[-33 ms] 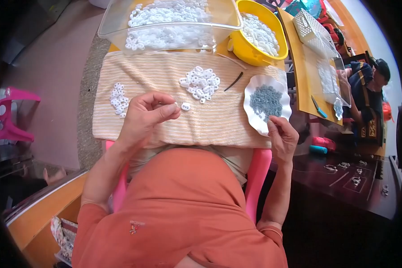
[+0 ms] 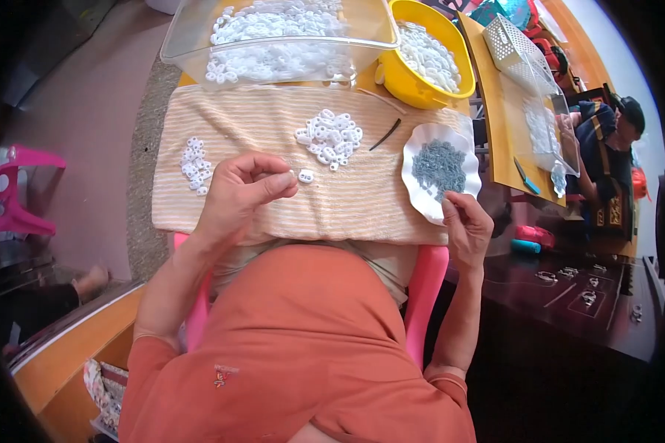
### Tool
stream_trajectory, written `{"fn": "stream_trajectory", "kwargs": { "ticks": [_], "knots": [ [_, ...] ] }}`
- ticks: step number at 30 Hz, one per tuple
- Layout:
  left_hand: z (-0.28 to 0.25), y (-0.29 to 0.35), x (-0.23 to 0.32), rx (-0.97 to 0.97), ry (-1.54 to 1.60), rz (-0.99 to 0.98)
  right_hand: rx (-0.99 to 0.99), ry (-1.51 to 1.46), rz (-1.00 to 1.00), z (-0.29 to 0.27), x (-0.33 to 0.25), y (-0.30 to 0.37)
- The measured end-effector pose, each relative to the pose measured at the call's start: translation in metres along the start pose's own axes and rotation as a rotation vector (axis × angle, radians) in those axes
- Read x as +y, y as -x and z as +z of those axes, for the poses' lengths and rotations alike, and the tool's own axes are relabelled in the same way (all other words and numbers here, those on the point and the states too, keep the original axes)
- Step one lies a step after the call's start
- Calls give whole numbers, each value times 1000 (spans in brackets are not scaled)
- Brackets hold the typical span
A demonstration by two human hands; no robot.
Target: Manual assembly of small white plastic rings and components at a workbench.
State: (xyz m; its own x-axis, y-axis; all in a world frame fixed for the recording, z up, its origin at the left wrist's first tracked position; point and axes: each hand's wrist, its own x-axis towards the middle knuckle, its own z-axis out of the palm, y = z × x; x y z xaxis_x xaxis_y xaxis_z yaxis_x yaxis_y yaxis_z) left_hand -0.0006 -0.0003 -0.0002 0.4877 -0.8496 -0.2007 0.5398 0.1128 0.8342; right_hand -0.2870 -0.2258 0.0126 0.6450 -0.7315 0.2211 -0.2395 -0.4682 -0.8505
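Observation:
My left hand [image 2: 247,184] is closed, thumb and forefinger pinched together, above a striped cloth [image 2: 362,210]. A tiny pale bit shows at its fingertips, too small to name. Just right of them lies a white oval plastic piece [image 2: 305,176] with dark spots in its face. My right hand [image 2: 467,227] pinches at the near rim of a white scalloped plate [image 2: 415,199]; what its fingers hold, if anything, is hidden. Small grey-blue parts [image 2: 440,166] are heaped on that plate. A pile of white pieces [image 2: 329,139] lies mid-cloth, and a smaller pile [image 2: 195,166] lies left of my left hand.
Beyond the cloth stand a clear bin [image 2: 288,43] of white pieces and a yellow basin [image 2: 462,85] of more. A thin black strip [image 2: 385,134] lies near the plate. At right, another person [image 2: 606,136] sits by a second table [image 2: 506,140] with a knife [image 2: 526,176].
My hands keep the same pose and place. The whole view has shifted very slightly, and a bystander's bare limb at the lower left has moved a little.

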Motion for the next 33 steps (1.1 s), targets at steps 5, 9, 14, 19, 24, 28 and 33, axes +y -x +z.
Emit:
{"fn": "stream_trajectory", "kwargs": {
  "ticks": [5,9,14,19,24,28,33],
  "knots": [
    [7,-2,-3,14,-32,-41,8,214,-128,-7,2,-7],
    [9,-1,-6,-11,25,-66,-61,413,-143,-3,0,-10],
    [13,0,-10,-57,33,-69,-92,542,-154,4,-1,-20],
    [17,3,-12,-76,-2,-52,-156,700,-136,11,-15,-30],
    [20,5,-15,-103,-24,-61,-197,708,-166,8,-12,-37],
    [22,6,-18,-124,-10,-84,-243,700,-209,7,-9,-41],
    [19,6,-24,-136,-8,-72,-277,721,-181,8,-14,-43]
  ]
}}
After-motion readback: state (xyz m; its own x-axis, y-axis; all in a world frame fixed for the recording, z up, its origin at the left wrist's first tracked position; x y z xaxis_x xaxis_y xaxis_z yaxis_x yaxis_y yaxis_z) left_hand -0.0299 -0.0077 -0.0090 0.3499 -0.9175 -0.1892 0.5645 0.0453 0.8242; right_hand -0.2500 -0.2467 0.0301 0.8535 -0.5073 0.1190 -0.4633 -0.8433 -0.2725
